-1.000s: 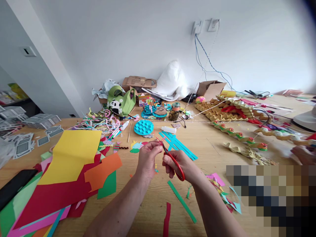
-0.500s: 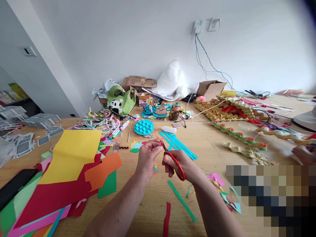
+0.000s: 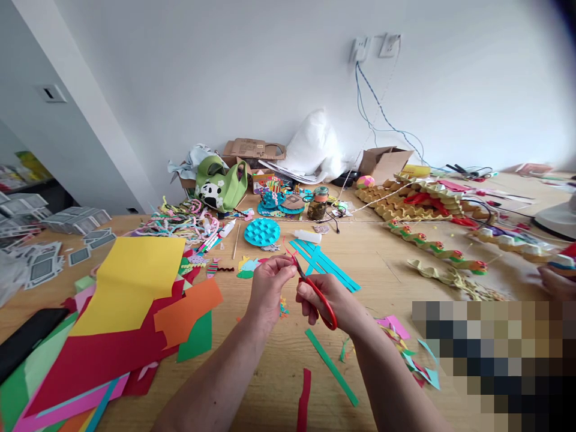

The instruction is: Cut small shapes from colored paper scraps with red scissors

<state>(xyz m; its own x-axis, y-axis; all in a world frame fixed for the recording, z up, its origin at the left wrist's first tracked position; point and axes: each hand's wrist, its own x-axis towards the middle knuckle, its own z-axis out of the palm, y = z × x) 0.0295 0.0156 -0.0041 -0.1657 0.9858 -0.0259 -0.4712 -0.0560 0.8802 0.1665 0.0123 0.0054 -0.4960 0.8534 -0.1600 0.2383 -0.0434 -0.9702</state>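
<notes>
In the middle of the view my left hand (image 3: 273, 282) pinches a thin bit of red paper (image 3: 294, 259), mostly hidden by the fingertips. My right hand (image 3: 324, 295) is closed around red-handled scissors (image 3: 330, 313), whose blades point up and left at the red paper, close to my left fingers. Beyond my hands lie crossed blue paper strips (image 3: 324, 264) and a round blue woven paper piece (image 3: 262, 231). A green paper strip (image 3: 332, 367) and a red paper strip (image 3: 304, 401) rest nearer me. Tiny paper snippets (image 3: 283, 308) sit below my left hand.
Coloured paper sheets (image 3: 135, 282) overlap at the left, with a black phone-like object (image 3: 29, 342). Behind stand a green panda bag (image 3: 225, 186), a jar (image 3: 318, 204) and a glue bottle (image 3: 308, 236). Egg-carton pieces (image 3: 387, 204) and another person's hand (image 3: 558, 282) are at the right.
The scissors' handles have shifted very slightly while my left hand stays put. At the right edge, the other person's hand has moved, and a blue and white item now shows by it.
</notes>
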